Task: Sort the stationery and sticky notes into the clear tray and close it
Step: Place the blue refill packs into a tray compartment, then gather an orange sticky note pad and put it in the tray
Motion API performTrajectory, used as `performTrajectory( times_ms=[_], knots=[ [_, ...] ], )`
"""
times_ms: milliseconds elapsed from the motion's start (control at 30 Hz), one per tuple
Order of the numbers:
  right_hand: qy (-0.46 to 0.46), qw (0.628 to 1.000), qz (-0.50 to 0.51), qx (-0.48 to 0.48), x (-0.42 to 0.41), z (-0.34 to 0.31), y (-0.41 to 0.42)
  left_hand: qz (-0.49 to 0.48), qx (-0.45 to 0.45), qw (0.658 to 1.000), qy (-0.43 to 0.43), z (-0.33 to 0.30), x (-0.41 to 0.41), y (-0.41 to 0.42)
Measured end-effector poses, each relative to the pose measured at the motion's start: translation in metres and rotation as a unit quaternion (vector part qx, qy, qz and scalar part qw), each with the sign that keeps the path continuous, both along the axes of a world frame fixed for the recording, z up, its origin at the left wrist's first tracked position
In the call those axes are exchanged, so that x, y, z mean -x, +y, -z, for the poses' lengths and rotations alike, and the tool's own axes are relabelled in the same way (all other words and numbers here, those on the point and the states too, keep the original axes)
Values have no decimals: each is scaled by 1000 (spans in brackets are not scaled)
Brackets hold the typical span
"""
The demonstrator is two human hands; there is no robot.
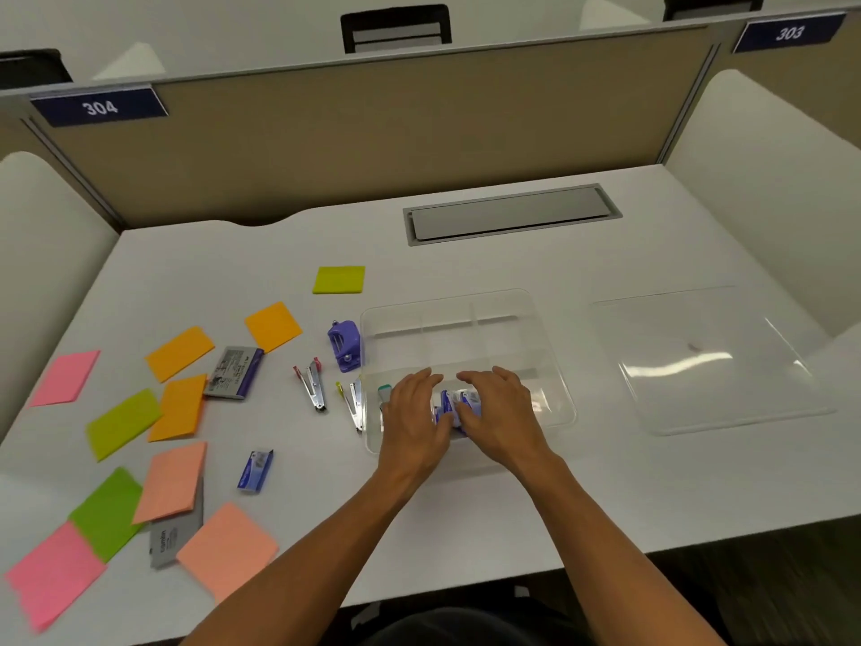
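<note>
With both hands (pixel 459 407) spread loosely over staple boxes (pixel 454 405) in the tray (pixel 550 328), the loose box (pixel 256 470) lies at eight o'clock, nearer my left hand (pixel 412 407).

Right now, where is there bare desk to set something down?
Bare desk lies between the clear tray and its lid, and behind the tray up to the grey cable hatch. Left of the tray is crowded: staplers, purple punch, sticky notes.

Tray (pixel 550 319) and lid (pixel 708 361) glossy clear plastic; desk (pixel 466 505) matt white.
</note>
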State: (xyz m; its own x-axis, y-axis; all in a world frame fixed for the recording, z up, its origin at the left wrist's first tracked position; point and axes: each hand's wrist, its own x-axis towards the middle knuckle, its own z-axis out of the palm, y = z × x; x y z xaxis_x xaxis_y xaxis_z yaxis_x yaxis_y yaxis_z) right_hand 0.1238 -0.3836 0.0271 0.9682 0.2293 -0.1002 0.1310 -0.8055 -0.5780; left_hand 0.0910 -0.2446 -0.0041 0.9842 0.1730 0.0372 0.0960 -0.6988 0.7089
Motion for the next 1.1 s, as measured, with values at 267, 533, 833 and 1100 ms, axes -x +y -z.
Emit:
performTrajectory(
  times_ms=[267,533,833,1100],
  knots=[
    [-26,993,-59,-100,12,-4,37,-39,31,998,-47,-4,21,27],
    [-5,982,-153,-110,27,-12,94,-133,1,989,-59,1,56,83],
    [7,957,-285,-54,51,-10,154,-248,-20,968,-18,13,113,140],
    [52,926,-372,45,66,5,197,-292,-26,956,10,22,155,173]
  ],
)
